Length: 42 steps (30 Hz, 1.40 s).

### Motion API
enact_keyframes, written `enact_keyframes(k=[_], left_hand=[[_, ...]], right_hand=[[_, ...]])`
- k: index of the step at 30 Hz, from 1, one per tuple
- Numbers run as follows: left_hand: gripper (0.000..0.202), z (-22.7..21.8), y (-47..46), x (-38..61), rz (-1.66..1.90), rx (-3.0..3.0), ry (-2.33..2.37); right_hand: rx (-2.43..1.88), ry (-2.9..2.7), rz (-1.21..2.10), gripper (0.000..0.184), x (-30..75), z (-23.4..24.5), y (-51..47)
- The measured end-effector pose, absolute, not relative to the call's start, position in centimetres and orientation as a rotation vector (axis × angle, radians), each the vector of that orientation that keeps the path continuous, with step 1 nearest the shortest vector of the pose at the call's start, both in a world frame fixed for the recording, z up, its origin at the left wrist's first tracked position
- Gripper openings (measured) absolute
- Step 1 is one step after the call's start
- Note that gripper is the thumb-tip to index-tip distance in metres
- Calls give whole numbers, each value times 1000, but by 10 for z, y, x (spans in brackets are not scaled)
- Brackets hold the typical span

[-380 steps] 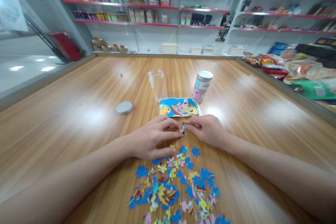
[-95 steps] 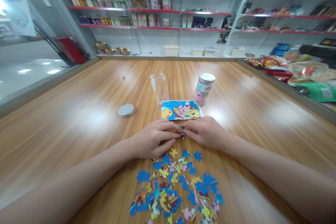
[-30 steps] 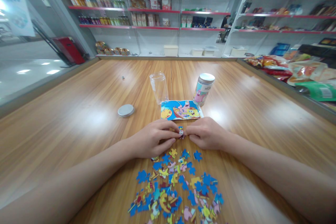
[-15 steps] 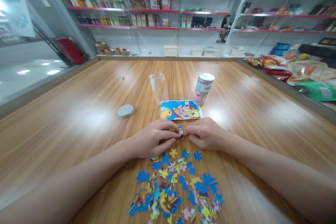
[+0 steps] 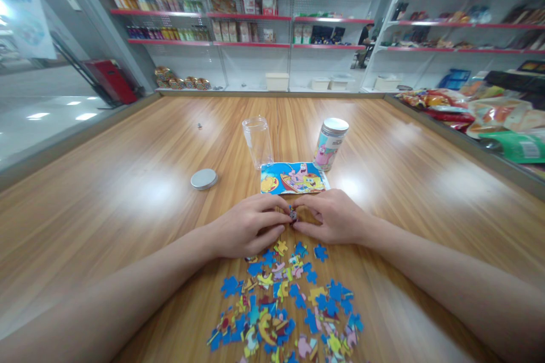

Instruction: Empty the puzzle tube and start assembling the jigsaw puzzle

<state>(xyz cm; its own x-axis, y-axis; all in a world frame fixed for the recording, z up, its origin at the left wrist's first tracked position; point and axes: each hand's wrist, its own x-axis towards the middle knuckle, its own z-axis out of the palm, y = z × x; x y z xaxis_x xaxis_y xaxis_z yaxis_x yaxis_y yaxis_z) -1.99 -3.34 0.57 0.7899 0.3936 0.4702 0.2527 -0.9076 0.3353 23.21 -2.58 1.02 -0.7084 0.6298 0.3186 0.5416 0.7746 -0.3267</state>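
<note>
Wood-grain table (image 5: 400, 164), glossy with light patches, in a shop-like room: white shelves (image 5: 251, 16) with red edges behind, a person (image 5: 365, 39) far back right. Grey-brown rim (image 5: 276, 95) along the sides and back; surface runs wide either side of both forearms, tighter straight ahead where the picture sheet (image 5: 293, 178) lies just past the fingers. Small puzzle bit (image 5: 292, 215) is between the fingertips, near side of the sheet. Left hand (image 5: 251, 224) has fingertips at its left edge, right hand (image 5: 336, 216) has thumb and index spread at its right; can't tell if either pinches it. Flat knobbed loose pieces (image 5: 266, 326), blue/yellow/pink, heaped nearer the body. See-through jar (image 5: 259, 144) upright, printed cylinder (image 5: 331, 144) silver-capped, round silver lid (image 5: 204, 179) flat at left
</note>
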Motion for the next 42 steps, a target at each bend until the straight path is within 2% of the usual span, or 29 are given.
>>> enact_keyframes(k=[42], left_hand=[[33,1,-34,-19,661,2745,839]], right_hand=[[-982,-2559,314,38,231,10,-26]])
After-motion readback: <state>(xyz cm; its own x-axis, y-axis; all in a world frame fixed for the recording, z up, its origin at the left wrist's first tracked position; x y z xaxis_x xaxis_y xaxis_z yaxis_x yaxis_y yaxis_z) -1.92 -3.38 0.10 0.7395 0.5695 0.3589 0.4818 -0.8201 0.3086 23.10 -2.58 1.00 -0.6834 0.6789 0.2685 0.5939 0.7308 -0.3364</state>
